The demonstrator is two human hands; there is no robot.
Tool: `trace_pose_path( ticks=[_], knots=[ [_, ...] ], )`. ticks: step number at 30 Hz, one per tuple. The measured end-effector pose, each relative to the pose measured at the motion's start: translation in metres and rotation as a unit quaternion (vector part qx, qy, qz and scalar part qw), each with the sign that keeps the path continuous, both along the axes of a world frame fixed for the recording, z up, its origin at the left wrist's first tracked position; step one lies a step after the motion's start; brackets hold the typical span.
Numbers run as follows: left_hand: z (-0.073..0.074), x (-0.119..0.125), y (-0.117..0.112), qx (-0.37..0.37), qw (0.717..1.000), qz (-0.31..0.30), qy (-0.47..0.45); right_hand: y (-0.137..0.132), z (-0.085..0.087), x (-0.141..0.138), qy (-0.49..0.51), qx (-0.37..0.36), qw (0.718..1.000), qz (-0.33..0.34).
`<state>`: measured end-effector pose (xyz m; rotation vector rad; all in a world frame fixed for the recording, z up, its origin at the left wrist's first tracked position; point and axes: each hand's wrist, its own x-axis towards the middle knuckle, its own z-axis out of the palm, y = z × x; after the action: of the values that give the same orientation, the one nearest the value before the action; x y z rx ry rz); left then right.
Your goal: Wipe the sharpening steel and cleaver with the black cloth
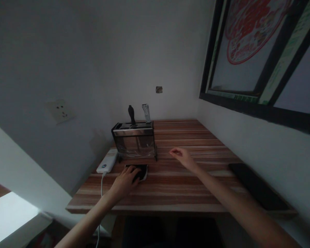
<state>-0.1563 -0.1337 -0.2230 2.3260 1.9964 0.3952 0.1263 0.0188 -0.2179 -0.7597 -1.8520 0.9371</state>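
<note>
My left hand (126, 180) rests on a flat black piece with a pale edge (144, 169), on the near part of the wooden table. Its fingers bend over the piece and press on it; its exact kind does not show. My right hand (182, 155) is to the right, over the table, with thumb and fingertips pinched together. Whatever may be between those fingertips is too small to make out. Just behind my left hand stands a clear-sided knife block with a dark frame (135, 146). A black handle (131, 114) and a silver-grey handle (146, 113) stick up from its top.
A white power bank (107, 162) with a white cable (101, 186) lies at the table's left side. Along the right edge is a long black flat object (257, 186). Walls close in the wooden table (181, 198) at back and right; a large framed picture (263, 106) hangs right.
</note>
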Motion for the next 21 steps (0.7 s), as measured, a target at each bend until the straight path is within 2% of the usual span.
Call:
trace_pose_path(
  ticks=[4,8,12,14,17,19,21],
  knots=[
    [0.0,-0.01,0.011,0.006,1.0,-0.009,-0.01,-0.022,-0.018,0.016,-0.033,-0.02,0.999,0.009],
    [-0.002,-0.017,0.017,0.012,1.0,-0.023,-0.014,-0.032,-0.027,0.02,-0.07,-0.03,0.997,0.024],
    [0.011,-0.009,0.02,0.009,0.999,-0.021,-0.022,-0.035,-0.028,0.015,-0.084,-0.017,0.996,0.025],
    [0.023,0.008,0.024,0.024,0.999,-0.031,-0.036,-0.035,-0.026,0.009,-0.092,0.003,0.996,0.023],
    [0.034,0.049,0.035,0.036,0.992,-0.083,-0.082,-0.034,-0.025,0.001,-0.1,0.03,0.994,0.01],
    [0.031,0.082,0.045,0.019,0.989,-0.117,-0.089,-0.032,-0.028,-0.002,-0.101,0.038,0.994,-0.007],
    [0.021,0.11,0.057,0.006,0.986,-0.141,-0.089,-0.029,-0.034,-0.002,-0.102,0.046,0.993,-0.031]
  ],
)
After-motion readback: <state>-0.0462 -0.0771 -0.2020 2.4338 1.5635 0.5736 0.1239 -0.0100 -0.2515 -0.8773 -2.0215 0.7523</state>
